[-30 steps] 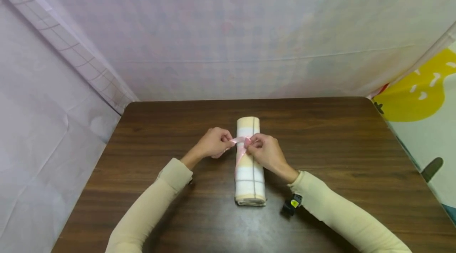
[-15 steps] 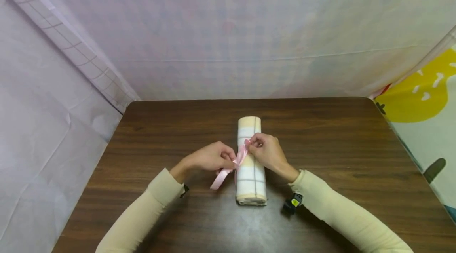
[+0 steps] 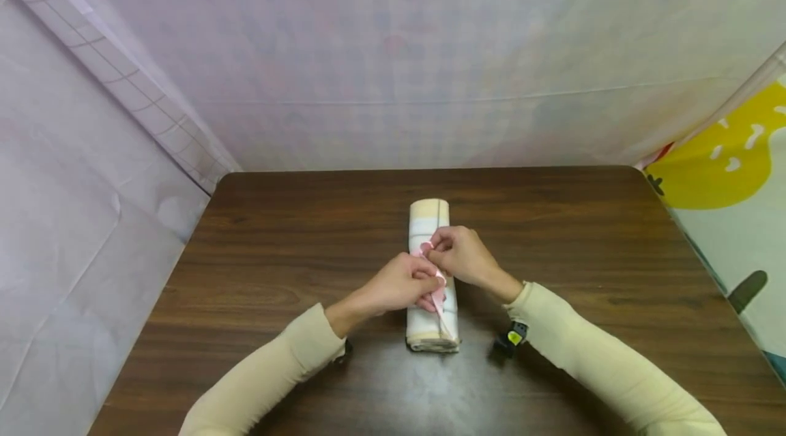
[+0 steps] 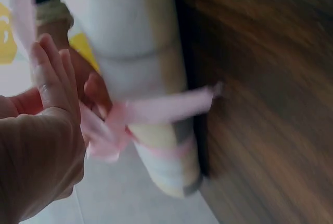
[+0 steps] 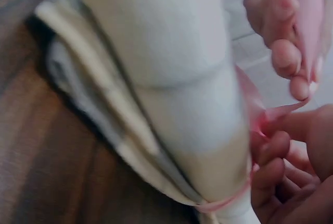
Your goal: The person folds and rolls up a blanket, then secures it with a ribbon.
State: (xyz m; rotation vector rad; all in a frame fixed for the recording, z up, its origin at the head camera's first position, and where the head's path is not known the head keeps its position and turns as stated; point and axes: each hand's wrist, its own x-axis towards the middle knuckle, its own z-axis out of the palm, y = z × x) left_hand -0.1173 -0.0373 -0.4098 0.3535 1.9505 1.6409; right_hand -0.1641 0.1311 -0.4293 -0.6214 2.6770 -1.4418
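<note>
A rolled cloth (image 3: pixel 428 212), cream and white with thin grey lines, lies lengthwise on the table. Pink ribbon (image 4: pixel 166 108) circles it, and one loose end sticks out to the side in the left wrist view. My left hand (image 3: pixel 399 282) is over the roll, pinching a length of the ribbon between thumb and fingers; the tail hangs toward the near end. Just beyond it, my right hand (image 3: pixel 464 256) pinches the ribbon close against the roll. In the right wrist view, a ribbon strand stretches between the two hands. Fingers partly hide the crossing of the ribbon.
The dark wooden table (image 3: pixel 288 224) has rounded far corners. A pale checked curtain (image 3: pixel 393 81) hangs behind its far edge, with white sheeting (image 3: pixel 92 218) on the left. A printed cloth (image 3: pixel 718 163) with a yellow shape hangs at the right.
My left hand went from the roll's left side down toward me, then rightward across the top, taking the ribbon along. The right hand keeps its pinch in nearly the same spot.
</note>
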